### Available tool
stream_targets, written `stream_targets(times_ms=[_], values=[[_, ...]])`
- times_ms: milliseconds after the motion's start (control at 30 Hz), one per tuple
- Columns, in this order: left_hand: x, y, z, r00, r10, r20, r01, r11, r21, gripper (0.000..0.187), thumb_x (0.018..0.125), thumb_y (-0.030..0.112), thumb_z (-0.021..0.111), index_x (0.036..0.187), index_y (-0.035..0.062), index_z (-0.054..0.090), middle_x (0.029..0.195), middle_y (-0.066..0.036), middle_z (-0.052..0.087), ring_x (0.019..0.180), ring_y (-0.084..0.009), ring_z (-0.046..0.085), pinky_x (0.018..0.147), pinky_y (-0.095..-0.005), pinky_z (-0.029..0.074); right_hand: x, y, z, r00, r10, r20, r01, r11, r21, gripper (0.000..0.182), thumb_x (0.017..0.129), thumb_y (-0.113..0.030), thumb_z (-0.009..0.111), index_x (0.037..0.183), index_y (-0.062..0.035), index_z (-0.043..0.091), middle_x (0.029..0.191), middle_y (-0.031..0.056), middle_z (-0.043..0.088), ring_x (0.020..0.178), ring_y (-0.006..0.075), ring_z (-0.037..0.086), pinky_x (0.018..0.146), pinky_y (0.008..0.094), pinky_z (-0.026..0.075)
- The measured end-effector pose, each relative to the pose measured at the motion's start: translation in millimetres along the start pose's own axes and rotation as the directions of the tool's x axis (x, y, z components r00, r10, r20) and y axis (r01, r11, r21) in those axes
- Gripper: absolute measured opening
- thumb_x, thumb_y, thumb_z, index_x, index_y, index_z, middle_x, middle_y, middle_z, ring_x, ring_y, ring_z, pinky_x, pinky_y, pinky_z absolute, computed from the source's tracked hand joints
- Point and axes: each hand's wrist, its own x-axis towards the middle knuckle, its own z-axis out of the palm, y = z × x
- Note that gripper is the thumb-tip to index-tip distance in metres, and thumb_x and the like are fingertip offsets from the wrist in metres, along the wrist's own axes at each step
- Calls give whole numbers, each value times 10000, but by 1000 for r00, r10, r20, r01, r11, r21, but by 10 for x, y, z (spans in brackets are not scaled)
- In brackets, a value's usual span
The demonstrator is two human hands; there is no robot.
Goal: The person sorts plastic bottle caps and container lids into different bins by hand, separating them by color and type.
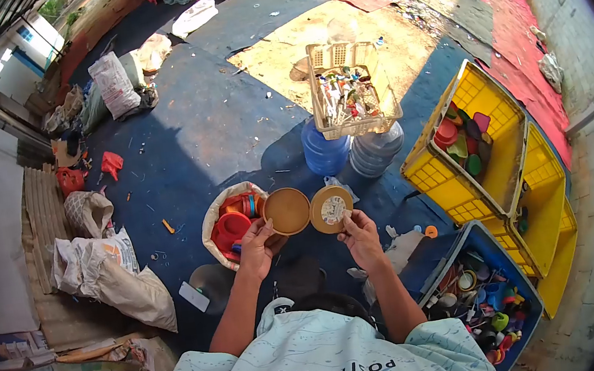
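Pinched by its edge in my left hand [261, 246] is a round brown plastic lid [286, 212], its inner side facing up with a raised rim. My right hand [359, 236] grips a second round lid [326, 227] of similar colour, which has a worn whitish label [332, 210] in its middle. The two lids are side by side, their edges nearly meeting. Just left of them stands a white sack [208, 231] with a rolled-down mouth, holding red, orange and blue plastic pieces [231, 228]. My left hand partly overlaps this sack.
Ahead, a pale crate [364, 128] of small plastic bits rests on blue water jugs [325, 150]. To the right are yellow crates [463, 193] and a blue bin [530, 331] of mixed caps. Stuffed sacks [126, 283] lie left on the dark blue floor sheet [178, 137].
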Motion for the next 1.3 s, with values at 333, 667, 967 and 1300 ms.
stream_targets(times_ms=[333,667,967,1300], values=[[1567,-635,1404,829,-516,216,426,832,355,308,916,174,635,1169,36,528,1062,-94,613,958,-256,656,852,-419,567,14,-522,-1148,746,-149,-649,391,887,246,201,950,-210,587,1111,-95,554,927,14,598,791,127,572,695,292,474],[2571,-557,2946,674,-625,395,391,755,527,312,902,155,656,1123,-22,525,887,-83,627,743,-142,666,747,-336,612,278,-1299,-995,527,-225,-819,635,745,204,262,889,-143,637,1130,-85,553,948,32,643,796,148,637,651,290,514],[2801,-1556,3995,666,-677,313,472,708,526,274,901,162,654,1094,17,524,928,-86,634,794,-185,674,813,-378,594,742,-2096,-1989,453,-251,-855,633,766,110,307,885,-137,629,1172,-89,531,1019,33,645,833,157,628,675,281,494],[3361,-2567,6082,654,-652,382,396,726,562,356,908,220,650,1157,5,513,1054,-117,623,940,-264,662,822,-397,586,1440,-4115,-3393,424,-415,-805,751,657,57,309,862,-166,687,1104,-43,540,974,42,607,813,135,599,713,264,482]])
